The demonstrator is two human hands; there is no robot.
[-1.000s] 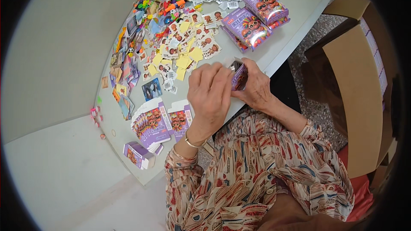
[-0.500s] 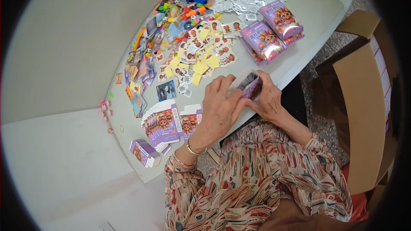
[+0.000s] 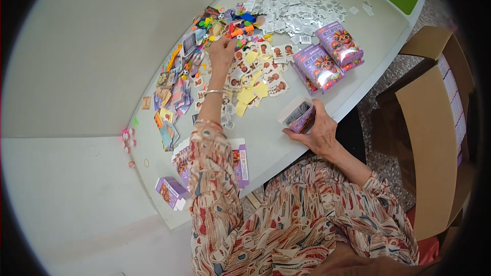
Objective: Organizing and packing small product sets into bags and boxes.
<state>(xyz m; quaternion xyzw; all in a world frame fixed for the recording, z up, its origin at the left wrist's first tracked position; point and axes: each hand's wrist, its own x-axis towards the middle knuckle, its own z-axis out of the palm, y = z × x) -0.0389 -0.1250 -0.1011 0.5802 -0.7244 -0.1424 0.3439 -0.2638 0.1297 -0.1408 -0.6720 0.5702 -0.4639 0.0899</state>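
Observation:
My right hand [image 3: 324, 132] grips a small purple carton [image 3: 305, 124], thumb on one side and fingers on the other. The carton's white flap stands up, and something dark shows inside its open top. My left hand [image 3: 221, 55] is over the heap of small colourful plastic toys [image 3: 240, 31], with its fingers curled together at the heap's near edge. What lies in those fingers, if anything, is hidden. Right beside it spread character stickers [image 3: 276, 85] and yellow paper squares [image 3: 246, 95].
Filled purple boxes [image 3: 319, 66] stand at the table's right, near a pile of white labelled packets [image 3: 302, 13]. Flattened cartons [image 3: 240, 161] lie partly under my left sleeve, by an upright purple box [image 3: 170, 192]. A large cardboard box [image 3: 427, 148] stands right of the table.
My left hand has left the carton and moved forward and left to the toy heap. My right hand still holds the carton, nearly in place. The view has shifted slightly.

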